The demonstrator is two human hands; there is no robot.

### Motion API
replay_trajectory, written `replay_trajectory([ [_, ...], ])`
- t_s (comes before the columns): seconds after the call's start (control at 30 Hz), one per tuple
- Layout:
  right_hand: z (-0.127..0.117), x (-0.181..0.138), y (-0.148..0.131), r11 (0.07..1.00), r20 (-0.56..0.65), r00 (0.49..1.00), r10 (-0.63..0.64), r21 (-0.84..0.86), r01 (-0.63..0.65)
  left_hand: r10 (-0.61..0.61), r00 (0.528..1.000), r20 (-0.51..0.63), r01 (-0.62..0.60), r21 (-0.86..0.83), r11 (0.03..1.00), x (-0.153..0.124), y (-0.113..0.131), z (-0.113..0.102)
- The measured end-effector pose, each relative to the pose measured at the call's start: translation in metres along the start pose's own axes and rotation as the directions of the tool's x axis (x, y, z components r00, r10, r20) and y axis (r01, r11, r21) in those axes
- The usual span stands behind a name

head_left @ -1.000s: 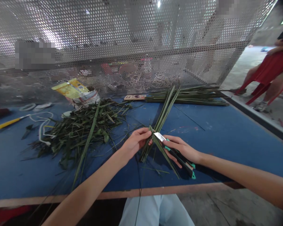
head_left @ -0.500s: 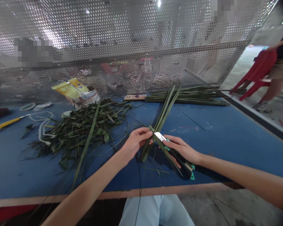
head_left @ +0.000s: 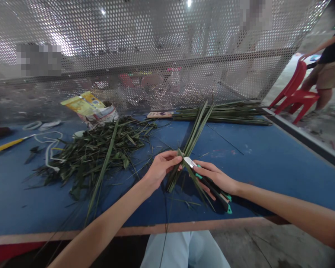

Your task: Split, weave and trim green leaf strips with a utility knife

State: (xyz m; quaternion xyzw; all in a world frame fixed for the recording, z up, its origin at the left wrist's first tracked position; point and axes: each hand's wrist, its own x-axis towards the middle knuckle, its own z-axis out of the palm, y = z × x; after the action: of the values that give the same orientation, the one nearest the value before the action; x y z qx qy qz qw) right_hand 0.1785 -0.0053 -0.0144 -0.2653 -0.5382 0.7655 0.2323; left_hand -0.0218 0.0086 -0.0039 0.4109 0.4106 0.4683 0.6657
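My left hand (head_left: pixel 165 166) is closed in a pinch on the folded end of a green leaf strip (head_left: pixel 194 180), which slants down to the right. In my right hand (head_left: pixel 218 177) is a pair of pruning shears (head_left: pixel 210 188) with black and teal handles and a bright metal blade. The blade touches or nearly touches the strip, just right of my left fingertips; whether it bites into the leaf I cannot tell. Under both hands lies a small bundle of long green leaves (head_left: pixel 195 134), pointing up and to the right. My left fingers partly hide its lower part.
A heap of leaf scraps (head_left: pixel 100 152) covers the left of the blue table (head_left: pixel 268 167). Behind it sits a yellow packet (head_left: pixel 85 104). A yellow-handled tool (head_left: pixel 9 146) lies far left. Leaf stalks (head_left: pixel 226 113) lie along the perforated metal screen (head_left: pixel 156 48). A person holds a red chair (head_left: pixel 293 93).
My hands and the shears have hardly moved. At the right, the person and the red chair have shifted, and the chair now stands more upright.
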Motion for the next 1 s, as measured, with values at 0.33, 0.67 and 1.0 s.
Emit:
replay_trajectory([
  [0.33,-0.0020,-0.0011,-0.0019,1.000,0.054,0.999,-0.005,-0.001,0.005,-0.019,0.999,0.040,0.019,0.016,1.000,-0.0043,0.0039,0.0040],
  [0.67,-0.0040,-0.0012,0.0003,1.000,0.082,0.997,0.004,0.021,-0.006,-0.033,0.996,0.080,0.035,-0.026,0.999,-0.0036,0.0019,0.0025],
  [1.0,-0.0052,-0.0025,0.0000,1.000,0.108,0.994,0.002,0.015,-0.004,-0.024,0.993,0.120,0.028,-0.034,0.999,-0.0030,-0.0019,-0.0014],
])
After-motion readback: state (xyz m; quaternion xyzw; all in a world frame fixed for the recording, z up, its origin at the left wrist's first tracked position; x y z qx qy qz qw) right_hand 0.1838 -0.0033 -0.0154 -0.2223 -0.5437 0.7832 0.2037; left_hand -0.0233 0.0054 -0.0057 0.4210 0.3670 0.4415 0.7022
